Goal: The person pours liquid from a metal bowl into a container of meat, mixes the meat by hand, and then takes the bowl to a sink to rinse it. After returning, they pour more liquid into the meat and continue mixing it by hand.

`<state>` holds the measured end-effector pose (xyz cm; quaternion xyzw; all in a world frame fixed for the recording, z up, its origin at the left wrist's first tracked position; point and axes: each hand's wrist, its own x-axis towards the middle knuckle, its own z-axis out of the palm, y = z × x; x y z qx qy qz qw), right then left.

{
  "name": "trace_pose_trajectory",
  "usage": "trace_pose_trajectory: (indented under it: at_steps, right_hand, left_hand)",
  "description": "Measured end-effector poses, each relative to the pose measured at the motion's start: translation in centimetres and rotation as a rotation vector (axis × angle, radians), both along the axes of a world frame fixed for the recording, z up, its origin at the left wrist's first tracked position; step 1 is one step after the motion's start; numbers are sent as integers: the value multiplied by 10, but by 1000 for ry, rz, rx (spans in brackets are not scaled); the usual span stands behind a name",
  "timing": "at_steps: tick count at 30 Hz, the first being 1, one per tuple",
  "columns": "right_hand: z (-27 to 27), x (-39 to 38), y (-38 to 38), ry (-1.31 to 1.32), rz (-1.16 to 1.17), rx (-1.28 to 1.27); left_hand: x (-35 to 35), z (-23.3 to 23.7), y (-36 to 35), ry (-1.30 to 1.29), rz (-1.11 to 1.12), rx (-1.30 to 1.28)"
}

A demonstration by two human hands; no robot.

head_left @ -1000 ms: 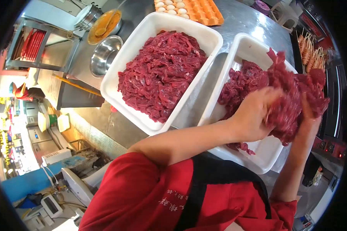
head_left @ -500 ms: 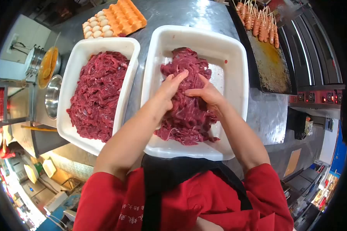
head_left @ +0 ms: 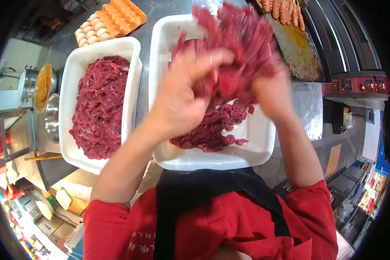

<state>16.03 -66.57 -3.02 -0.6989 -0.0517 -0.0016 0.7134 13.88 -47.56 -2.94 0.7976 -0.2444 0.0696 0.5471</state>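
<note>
My left hand and my right hand are raised over the right-hand white tub, with a big clump of raw sliced red meat held up between them. Motion smears the clump and both hands. The left fingers curl against the clump's near left side; the right hand grips its right side, its fingertips hidden in the meat. More meat slices lie in the tub below, partly covered by my left hand and the lifted clump.
To the left stands a second white tub heaped with sliced meat. Behind it is an orange egg tray with several white eggs. At the right back, skewered sausages lie on a griddle. A steel bowl sits far left.
Both hands have risen from the meat in the right tub, lifting a large clump of slices up and toward the tub's far right. The view has shifted slightly.
</note>
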Motion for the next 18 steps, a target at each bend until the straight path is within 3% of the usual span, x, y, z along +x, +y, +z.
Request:
trace_pose_trajectory:
  at_steps: [1,2,3,4,6,7,9,10,12,15,18]
  right_hand:
    - [-12,-13,-11,199,225,-388]
    - [-66,-23,-35,-222,269,-1006]
    - [-70,-41,-40,-51,262,-1262]
    - [-78,-39,-44,-44,256,-1263]
    - [-91,-40,-49,616,223,-294]
    - [-95,-44,-43,621,223,-294]
    - [-97,-47,-5,787,149,-80]
    - [-105,-53,11,839,192,81]
    - [-87,-50,31,712,324,211]
    - [-45,-29,30,513,371,211]
    - [8,0,24,95,244,-202]
  left_hand:
    - [-15,-25,3,1,-18,242]
    - [-36,-44,6,115,-1,445]
    - [-57,-58,10,446,69,332]
    - [-70,-72,15,589,149,135]
    - [-85,-74,1,1042,256,-710]
    - [-82,-76,-5,1047,257,-710]
    - [-62,-80,-16,1503,615,-647]
    - [-56,-89,-18,1487,612,-645]
    - [-43,-105,-20,1497,248,-890]
    - [-30,-80,-6,1366,152,-939]
    - [-12,-23,-6,978,125,-995]
